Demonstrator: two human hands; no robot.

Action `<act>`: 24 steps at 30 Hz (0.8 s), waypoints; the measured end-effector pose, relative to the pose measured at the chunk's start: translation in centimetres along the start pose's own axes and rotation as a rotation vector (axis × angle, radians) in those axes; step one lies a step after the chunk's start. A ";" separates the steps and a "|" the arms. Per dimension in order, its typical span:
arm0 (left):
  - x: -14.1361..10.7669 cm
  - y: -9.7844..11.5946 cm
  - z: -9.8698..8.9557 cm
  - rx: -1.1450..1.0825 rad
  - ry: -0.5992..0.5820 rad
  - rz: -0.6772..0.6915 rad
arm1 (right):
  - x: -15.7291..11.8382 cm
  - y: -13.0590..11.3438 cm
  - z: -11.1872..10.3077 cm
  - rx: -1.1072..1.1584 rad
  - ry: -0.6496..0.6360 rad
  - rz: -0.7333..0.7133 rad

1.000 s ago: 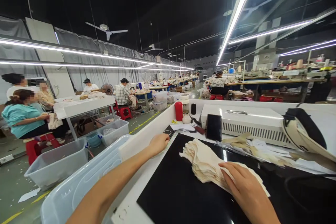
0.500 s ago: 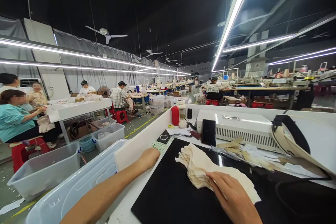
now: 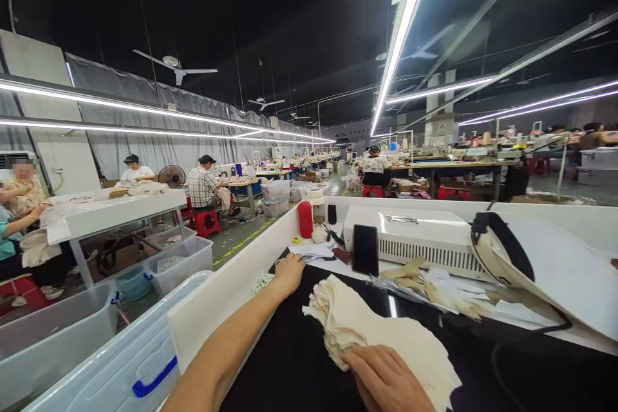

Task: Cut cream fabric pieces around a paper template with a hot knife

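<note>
A stack of cream fabric pieces (image 3: 400, 335), its ragged layers fanned at the far left end, lies on a black board (image 3: 275, 347). My right hand (image 3: 383, 373) is closed on the stack's near edge; the thumb is largely hidden. At the board's far left corner, my left hand (image 3: 288, 272) has its fingers bent down over a flat black device (image 3: 279, 260). Most of that device is covered by the hand. White papers (image 3: 313, 250) lie just beyond those fingers, and a pale green mesh bundle (image 3: 262, 283) sits left of the wrist.
Behind the board stand a black phone (image 3: 365, 250), a red canister (image 3: 304, 219) and a long white vented box (image 3: 425, 232). Scraps (image 3: 434, 286) and a cap (image 3: 506, 251) lie to the right. Left of my table are plastic bins (image 3: 58, 328) and people seated at work.
My left hand has moved forward from the mesh bundle to the flat black device. My right hand stays at the fabric stack. The view has turned slightly to the right.
</note>
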State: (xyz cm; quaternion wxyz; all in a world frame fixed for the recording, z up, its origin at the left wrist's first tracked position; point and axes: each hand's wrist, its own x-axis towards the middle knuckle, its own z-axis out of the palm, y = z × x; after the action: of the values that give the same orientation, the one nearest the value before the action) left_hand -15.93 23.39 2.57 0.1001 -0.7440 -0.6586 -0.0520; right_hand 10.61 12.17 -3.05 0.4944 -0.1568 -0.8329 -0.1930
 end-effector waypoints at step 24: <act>6.2 0.7 3.5 0.076 0.022 -0.058 | -1.6 -0.4 1.3 0.076 -0.088 0.042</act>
State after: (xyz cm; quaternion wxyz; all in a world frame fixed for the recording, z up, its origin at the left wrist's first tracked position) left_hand -14.68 30.09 0.44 0.1341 -0.7197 -0.6801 -0.0380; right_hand 10.23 12.31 -5.13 0.4669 -0.1638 -0.8570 -0.1438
